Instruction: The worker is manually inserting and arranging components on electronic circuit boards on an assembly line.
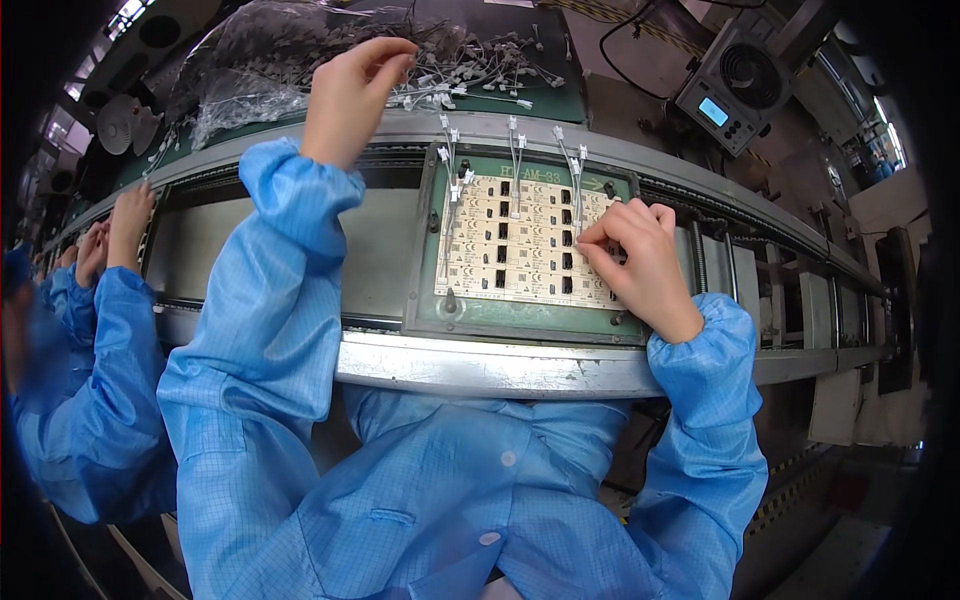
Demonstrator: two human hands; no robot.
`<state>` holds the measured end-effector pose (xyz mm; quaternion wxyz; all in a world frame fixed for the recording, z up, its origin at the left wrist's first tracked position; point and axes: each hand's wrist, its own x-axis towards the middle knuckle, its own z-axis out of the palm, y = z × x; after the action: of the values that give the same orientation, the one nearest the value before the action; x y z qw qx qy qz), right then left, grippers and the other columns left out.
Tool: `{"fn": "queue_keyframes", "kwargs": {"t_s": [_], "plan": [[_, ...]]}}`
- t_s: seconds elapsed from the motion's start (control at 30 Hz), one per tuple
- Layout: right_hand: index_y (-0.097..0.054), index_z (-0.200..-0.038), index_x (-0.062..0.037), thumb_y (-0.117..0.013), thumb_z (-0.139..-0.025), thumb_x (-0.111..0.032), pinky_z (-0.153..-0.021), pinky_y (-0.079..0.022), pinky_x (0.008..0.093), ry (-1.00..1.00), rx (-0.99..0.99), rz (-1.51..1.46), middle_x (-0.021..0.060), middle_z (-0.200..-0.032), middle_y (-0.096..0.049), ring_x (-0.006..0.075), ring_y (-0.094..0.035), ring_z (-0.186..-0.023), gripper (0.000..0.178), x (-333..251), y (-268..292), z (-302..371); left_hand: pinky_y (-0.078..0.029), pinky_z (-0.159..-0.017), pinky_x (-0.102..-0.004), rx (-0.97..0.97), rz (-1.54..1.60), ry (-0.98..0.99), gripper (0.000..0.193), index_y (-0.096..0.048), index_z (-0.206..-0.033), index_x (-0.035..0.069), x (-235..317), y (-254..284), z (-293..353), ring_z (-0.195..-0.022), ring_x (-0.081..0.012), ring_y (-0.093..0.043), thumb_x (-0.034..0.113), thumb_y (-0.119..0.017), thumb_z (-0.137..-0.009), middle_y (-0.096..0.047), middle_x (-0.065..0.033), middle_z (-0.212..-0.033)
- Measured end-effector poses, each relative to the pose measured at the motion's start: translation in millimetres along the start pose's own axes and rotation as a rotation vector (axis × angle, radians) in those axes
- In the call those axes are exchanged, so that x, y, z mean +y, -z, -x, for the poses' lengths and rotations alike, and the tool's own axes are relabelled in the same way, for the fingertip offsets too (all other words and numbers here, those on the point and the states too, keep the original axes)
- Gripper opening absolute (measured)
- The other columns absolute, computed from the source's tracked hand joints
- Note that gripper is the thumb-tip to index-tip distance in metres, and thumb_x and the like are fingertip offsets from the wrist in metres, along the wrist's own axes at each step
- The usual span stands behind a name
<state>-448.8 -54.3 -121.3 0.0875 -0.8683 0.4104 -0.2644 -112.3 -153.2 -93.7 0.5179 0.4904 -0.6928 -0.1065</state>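
Note:
A green carrier frame holds a panel of pale circuit boards with rows of black components. Thin wires with white connectors stand up from the panel and reach over the frame's far edge. My right hand rests over the panel's right side, thumb and fingertips pinched together at a board; what they grip is too small to tell. Raised at the far left, my left hand is in front of the heap of wire leads. Its thumb and forefinger are closed together, and anything between them is hidden.
A clear plastic bag lies by the wire leads on a green surface. The carrier sits between metal conveyor rails. A fan unit with a lit display stands at the far right. Co-workers' hands show at the left.

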Motion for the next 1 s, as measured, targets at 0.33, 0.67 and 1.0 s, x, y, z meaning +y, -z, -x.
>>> {"fn": "queue_keyframes", "kwargs": {"t_s": [0.33, 0.67, 1.0], "plan": [[-0.064, -0.088, -0.0064, -0.069, -0.084, -0.008, -0.088, -0.035, 0.0405, 0.203, -0.007, 0.198, 0.0036, -0.079, -0.056, 0.0228, -0.054, -0.081, 0.006, -10.0, 1.2, 0.4, -0.053, -0.083, -0.0271, -0.274, 0.411, 0.318, 0.025, -0.070, -0.113, 0.000, 66.0, -8.1, 45.4, -0.087, -0.0142, -0.069, 0.014, -0.068, -0.093, -0.072, -0.0072, -0.104], [-0.070, -0.088, -0.0057, -0.060, -0.089, -0.014, -0.090, -0.038, 0.0415, 0.150, -0.346, 0.249, 0.0075, -0.085, -0.061, 0.0263, -0.058, -0.091, 0.013, -8.6, 32.1, -31.6, -0.053, -0.065, -0.0253, -0.158, 0.238, 0.167, 0.020, -0.074, -0.108, 0.003, 70.5, -10.2, 48.5, -0.074, -0.0119, -0.071, 0.008, -0.066, -0.091, -0.075, -0.0070, -0.091], [-0.068, -0.105, -0.0106, -0.062, -0.090, -0.026, -0.091, -0.041, 0.0441, -0.109, -0.018, 0.266, 0.0085, -0.101, -0.065, 0.0285, -0.060, -0.106, 0.022, 53.8, -42.8, -154.7, -0.053, -0.068, -0.0329, -0.020, -0.130, -0.130, 0.011, -0.068, -0.095, 0.001, 82.2, -18.6, 64.7, -0.075, -0.0254, -0.068, 0.002, -0.069, -0.084, -0.070, -0.0132, -0.087]]}}
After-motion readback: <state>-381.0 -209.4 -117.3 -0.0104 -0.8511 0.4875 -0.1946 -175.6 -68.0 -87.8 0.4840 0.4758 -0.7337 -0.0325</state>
